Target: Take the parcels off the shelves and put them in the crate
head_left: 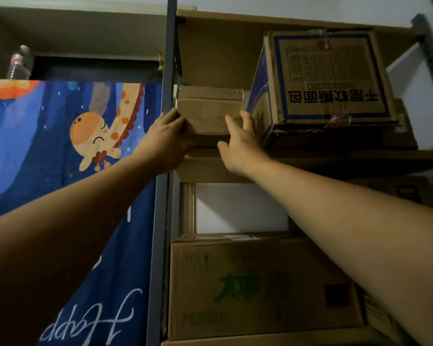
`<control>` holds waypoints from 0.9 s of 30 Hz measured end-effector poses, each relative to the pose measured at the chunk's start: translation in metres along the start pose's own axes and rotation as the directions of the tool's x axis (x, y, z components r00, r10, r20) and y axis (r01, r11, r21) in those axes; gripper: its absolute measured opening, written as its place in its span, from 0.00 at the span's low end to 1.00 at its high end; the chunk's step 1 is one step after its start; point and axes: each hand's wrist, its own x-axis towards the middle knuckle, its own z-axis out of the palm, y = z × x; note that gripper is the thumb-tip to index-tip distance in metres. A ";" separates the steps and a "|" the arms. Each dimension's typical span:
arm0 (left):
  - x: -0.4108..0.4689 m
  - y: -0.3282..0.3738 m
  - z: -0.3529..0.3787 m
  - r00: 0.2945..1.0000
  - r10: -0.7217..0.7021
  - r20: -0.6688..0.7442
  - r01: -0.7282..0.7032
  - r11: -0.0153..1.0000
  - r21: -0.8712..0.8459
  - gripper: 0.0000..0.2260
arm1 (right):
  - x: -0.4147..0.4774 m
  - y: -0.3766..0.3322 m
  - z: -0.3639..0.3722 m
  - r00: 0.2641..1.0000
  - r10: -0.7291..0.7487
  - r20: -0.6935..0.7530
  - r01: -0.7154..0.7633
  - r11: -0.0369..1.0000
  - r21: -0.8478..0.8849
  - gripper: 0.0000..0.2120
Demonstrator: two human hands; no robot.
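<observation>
Giraffe curtain hanging at left, left hand curling its fingers round the left end of the small parcel sitting at the left front edge of the upper shelf, right hand pressing straight fingers on its right end, blue-printed box crowding just beside

Small parcel on upper shelf: left hand grips its left corner, right hand w/ straight fingers against the front. Bigger blue-printed box just beside it, right side.
</observation>
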 end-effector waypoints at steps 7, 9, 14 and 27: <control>0.007 -0.020 0.028 0.976 -0.109 0.190 0.051 0.957 0.284 0.39 | 0.009 0.014 0.018 0.989 0.048 0.141 -0.031 0.992 -0.121 0.34; 0.009 -0.023 0.034 0.970 -0.121 0.209 0.051 0.949 0.311 0.39 | 0.012 0.018 0.021 0.983 0.053 0.178 -0.026 0.988 -0.150 0.34; 0.017 -0.029 0.045 0.954 -0.156 0.257 0.062 0.939 0.338 0.40 | 0.017 0.022 0.029 0.965 0.077 0.250 -0.019 0.974 -0.224 0.36; 0.009 -0.027 0.038 0.951 -0.167 0.262 0.118 0.974 0.193 0.37 | 0.005 0.012 0.020 0.974 0.074 0.214 -0.038 0.985 -0.169 0.35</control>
